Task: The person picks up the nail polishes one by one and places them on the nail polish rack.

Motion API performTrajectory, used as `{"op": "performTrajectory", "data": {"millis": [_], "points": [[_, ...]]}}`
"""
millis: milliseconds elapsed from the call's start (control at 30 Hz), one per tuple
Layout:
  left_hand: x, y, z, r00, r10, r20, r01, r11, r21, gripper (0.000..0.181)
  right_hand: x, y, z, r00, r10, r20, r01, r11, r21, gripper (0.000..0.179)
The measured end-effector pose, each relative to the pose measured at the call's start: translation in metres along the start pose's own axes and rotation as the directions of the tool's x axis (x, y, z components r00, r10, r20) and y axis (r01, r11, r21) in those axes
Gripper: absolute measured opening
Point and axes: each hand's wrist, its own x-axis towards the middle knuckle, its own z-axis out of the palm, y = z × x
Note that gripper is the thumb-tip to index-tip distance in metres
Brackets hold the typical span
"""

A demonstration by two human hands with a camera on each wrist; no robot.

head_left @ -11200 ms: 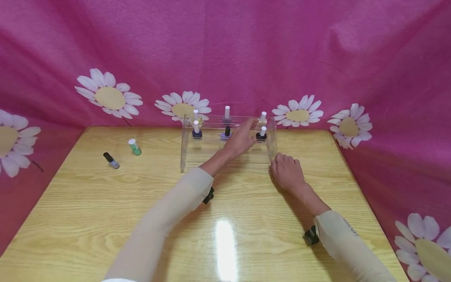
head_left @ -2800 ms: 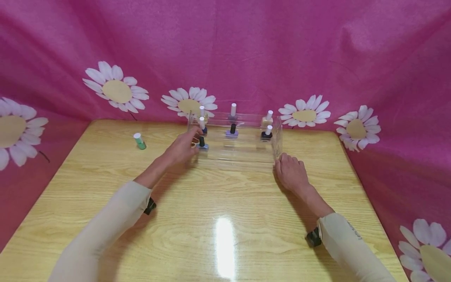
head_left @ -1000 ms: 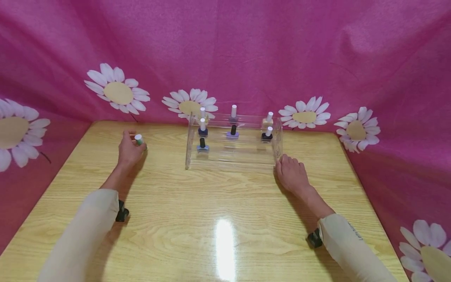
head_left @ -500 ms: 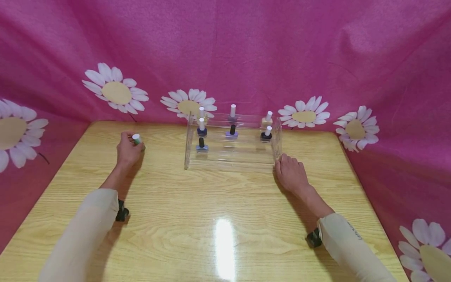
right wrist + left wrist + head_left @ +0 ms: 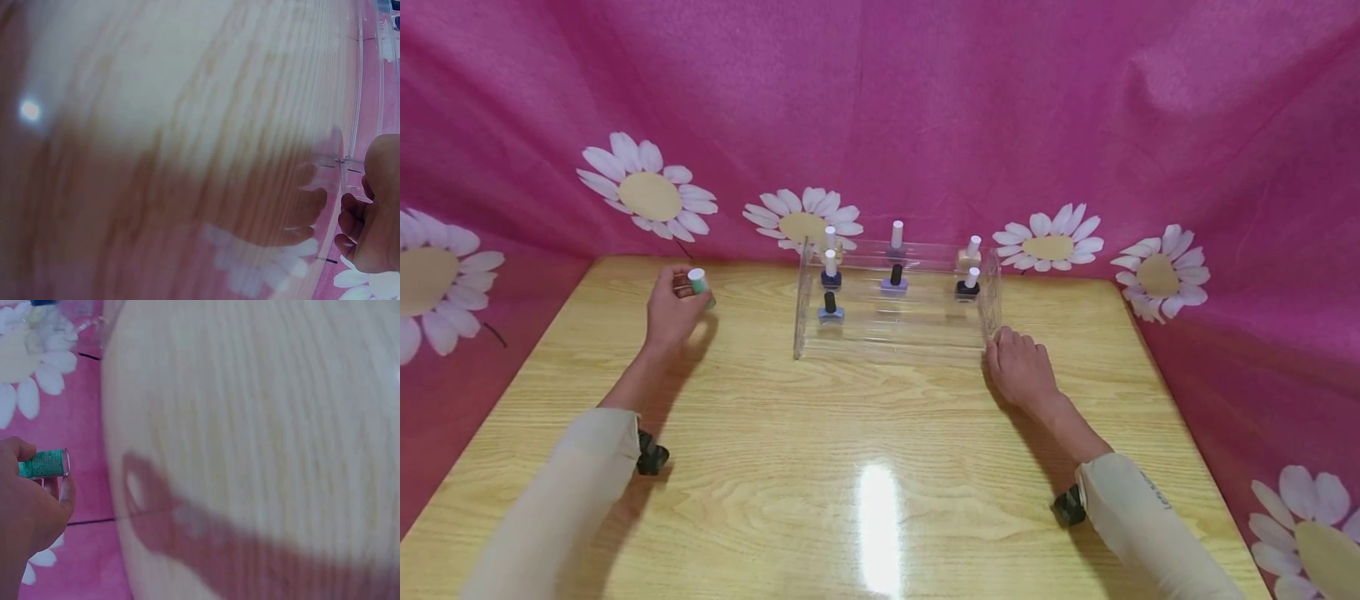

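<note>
My left hand (image 5: 672, 312) pinches a green nail polish bottle (image 5: 47, 464) with a white cap between thumb and fingers, over the left back of the table. In the left wrist view the bottle shows clear of the table's surface, its glass base facing outward. At the centre back stands a clear stepped display rack (image 5: 895, 340). My right hand (image 5: 1021, 367) grips the rack's front right corner with curled fingers, seen close to its edge in the right wrist view. On the rack's middle tier are dark blue (image 5: 831, 279), lilac (image 5: 895, 284) and black (image 5: 967, 290) polishes.
A pale blue polish (image 5: 831, 314) with a black cap stands on a lower tier at the left. The top tier bears a purple-grey polish (image 5: 896, 249), a beige one (image 5: 967, 260) and a white-capped one. Behind the wooden table (image 5: 790, 467) hangs a pink flowered cloth (image 5: 925, 108).
Since earlier, the pale blue polish has gone from the table onto the rack. My left hand moved back left, took hold of the green polish and lifted it. The right hand stayed put.
</note>
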Motion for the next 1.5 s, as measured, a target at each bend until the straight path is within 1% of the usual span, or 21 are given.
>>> {"op": "performTrajectory", "data": {"millis": [133,267,400,467,500,533,633,767,867,967,1033,1167,1267,1433,1500], "points": [[-0.002,0.013,0.005,0.997,0.078,0.010,-0.078,0.997,-0.021,0.043,0.000,0.000,0.000,1.000,-0.001,0.003,0.001,1.000,0.002,0.028],[-0.006,0.032,0.014,0.992,0.123,0.041,-0.120,0.991,-0.059,0.041,-0.001,0.000,0.000,1.000,-0.007,-0.008,0.007,1.000,-0.005,0.029],[-0.019,0.063,0.024,0.982,0.169,0.086,-0.160,0.981,-0.108,0.038,-0.001,0.001,0.001,1.000,-0.007,-0.017,0.007,1.000,-0.017,0.028],[-0.027,0.079,0.028,0.977,0.183,0.113,-0.170,0.979,-0.112,0.037,-0.001,0.000,0.001,1.000,-0.004,-0.009,0.004,1.000,-0.019,0.028],[-0.031,0.086,0.031,0.973,0.193,0.125,-0.179,0.977,-0.119,0.037,0.000,0.000,0.001,1.000,0.000,0.000,0.000,1.000,-0.019,0.028],[-0.032,0.089,0.034,0.971,0.199,0.136,-0.182,0.975,-0.124,0.037,0.000,0.000,0.001,1.000,0.003,0.006,-0.003,1.000,-0.018,0.028],[-0.031,0.089,0.044,0.963,0.207,0.170,-0.186,0.974,-0.127,0.038,0.000,-0.001,0.000,1.000,0.014,0.026,-0.013,1.000,-0.016,0.029],[-0.028,0.084,0.061,0.952,0.218,0.216,-0.187,0.970,-0.152,0.040,0.000,-0.001,0.000,0.999,0.023,0.039,-0.023,1.000,-0.018,0.031],[-0.033,0.091,0.072,0.929,0.255,0.269,-0.209,0.960,-0.188,0.039,0.000,-0.001,-0.001,0.999,0.021,0.042,-0.020,0.999,-0.025,0.031],[-0.039,0.097,0.083,0.899,0.299,0.321,-0.237,0.947,-0.217,0.037,0.001,-0.001,-0.002,1.000,0.009,0.029,-0.008,0.999,-0.040,0.031],[-0.043,0.101,0.090,0.885,0.305,0.353,-0.234,0.945,-0.228,0.037,0.001,-0.001,-0.002,1.000,-0.002,0.016,0.003,0.999,-0.050,0.031],[-0.049,0.105,0.104,0.876,0.277,0.395,-0.195,0.952,-0.234,0.038,0.000,0.000,-0.002,1.000,-0.020,-0.001,0.019,0.998,-0.059,0.030],[-0.052,0.104,0.114,0.868,0.259,0.423,-0.174,0.958,-0.229,0.039,0.000,0.000,-0.002,1.000,-0.021,-0.001,0.021,0.997,-0.068,0.031],[-0.055,0.100,0.131,0.853,0.262,0.451,-0.176,0.959,-0.224,0.036,0.000,0.001,-0.002,1.000,-0.020,-0.001,0.020,0.997,-0.081,0.032],[-0.056,0.098,0.138,0.850,0.269,0.453,-0.184,0.957,-0.222,0.036,0.000,0.001,-0.001,1.000,-0.024,-0.005,0.023,0.996,-0.081,0.033]]}}
